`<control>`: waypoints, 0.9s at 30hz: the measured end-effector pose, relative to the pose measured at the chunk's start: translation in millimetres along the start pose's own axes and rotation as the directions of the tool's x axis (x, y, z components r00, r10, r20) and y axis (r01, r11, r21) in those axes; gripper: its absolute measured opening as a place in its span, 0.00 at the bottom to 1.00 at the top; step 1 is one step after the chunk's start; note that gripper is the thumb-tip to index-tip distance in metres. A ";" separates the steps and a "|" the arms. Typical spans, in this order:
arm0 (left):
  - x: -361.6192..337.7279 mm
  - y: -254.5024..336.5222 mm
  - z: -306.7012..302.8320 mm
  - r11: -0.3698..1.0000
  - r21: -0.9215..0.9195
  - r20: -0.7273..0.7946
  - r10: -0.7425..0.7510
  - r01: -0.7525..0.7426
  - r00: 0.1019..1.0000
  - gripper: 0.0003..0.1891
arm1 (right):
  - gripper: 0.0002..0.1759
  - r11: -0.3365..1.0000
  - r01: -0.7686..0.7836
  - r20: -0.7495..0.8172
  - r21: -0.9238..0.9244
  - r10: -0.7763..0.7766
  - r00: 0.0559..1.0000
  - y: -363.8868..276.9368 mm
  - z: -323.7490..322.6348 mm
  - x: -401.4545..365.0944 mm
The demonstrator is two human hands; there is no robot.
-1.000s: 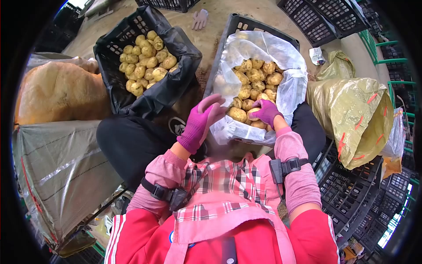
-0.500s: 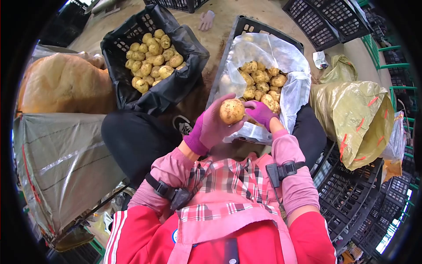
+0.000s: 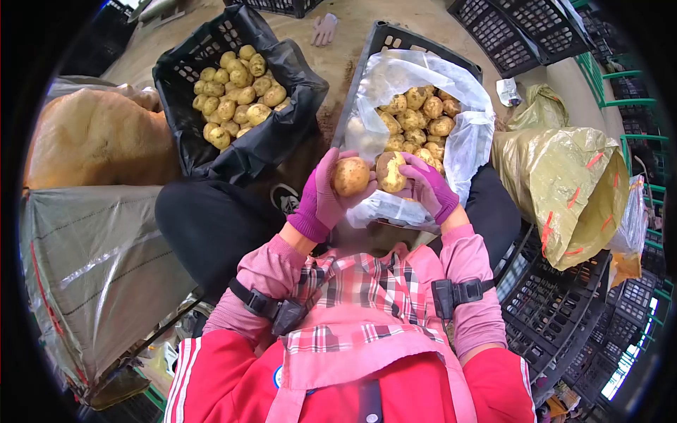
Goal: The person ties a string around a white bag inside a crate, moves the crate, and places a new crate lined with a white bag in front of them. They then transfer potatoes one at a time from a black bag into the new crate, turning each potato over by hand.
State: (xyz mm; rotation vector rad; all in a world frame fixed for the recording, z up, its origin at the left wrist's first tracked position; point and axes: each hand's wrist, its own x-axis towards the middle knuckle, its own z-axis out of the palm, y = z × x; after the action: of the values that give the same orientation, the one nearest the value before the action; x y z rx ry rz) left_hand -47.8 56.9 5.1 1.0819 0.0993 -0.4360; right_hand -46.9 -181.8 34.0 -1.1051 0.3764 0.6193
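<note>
My left hand (image 3: pixel 326 194), in a pink and purple glove, is closed around a round brown potato (image 3: pixel 350 176). Close beside it, my right hand (image 3: pixel 430 185) in a matching glove grips a yellow potato (image 3: pixel 392 171) with dark, patchy skin. Both hands are above the near side of a black crate (image 3: pixel 360 81) with a white plastic liner (image 3: pixel 471 106). Several potatoes (image 3: pixel 416 120) lie inside that liner. To the left, a tilted crate lined with black plastic (image 3: pixel 300 77) holds more potatoes (image 3: pixel 236 95).
A loose glove (image 3: pixel 324 29) lies on the floor beyond the crates. An open yellowish woven sack (image 3: pixel 557 183) and stacked black crates (image 3: pixel 557 303) stand at my right. At my left are a large orange-tan bag (image 3: pixel 102 137) and a grey sheet-covered bulk (image 3: pixel 106 261).
A second potato has come into view in my right hand. My left hand has shifted a little left, still holding its potato.
</note>
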 end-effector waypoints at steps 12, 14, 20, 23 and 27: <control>-40.4 51.8 36.0 0.961 0.011 0.472 -0.250 0.278 0.845 0.32 | 0.41 0.884 0.458 0.116 -0.098 -0.446 0.887 -4.7 54.8 -54.5; -38.9 56.0 38.5 0.987 0.157 0.503 -0.068 -0.013 0.861 0.31 | 0.45 0.830 0.504 0.046 -0.238 -0.509 0.860 -0.9 66.9 -61.1; -29.3 14.2 12.6 0.898 0.287 0.556 0.127 -0.333 0.822 0.29 | 0.47 0.261 0.295 -0.030 -0.919 -0.793 0.609 7.7 99.0 -51.7; -34.0 -3.8 -2.6 0.976 0.190 0.474 0.001 -0.103 0.881 0.34 | 0.39 0.437 0.374 -0.075 -0.818 -0.726 0.684 15.6 93.6 -47.4; -45.7 49.6 28.0 0.942 -0.055 0.514 -0.257 0.330 0.818 0.24 | 0.31 0.386 0.414 -0.035 -0.824 -0.765 0.643 18.9 85.0 -45.9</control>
State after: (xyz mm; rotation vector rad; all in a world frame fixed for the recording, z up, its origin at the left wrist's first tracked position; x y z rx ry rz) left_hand -73.8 65.5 72.9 0.7816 -0.1664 -0.9688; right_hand -96.0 -111.1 81.8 -2.1036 -0.0005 -0.2259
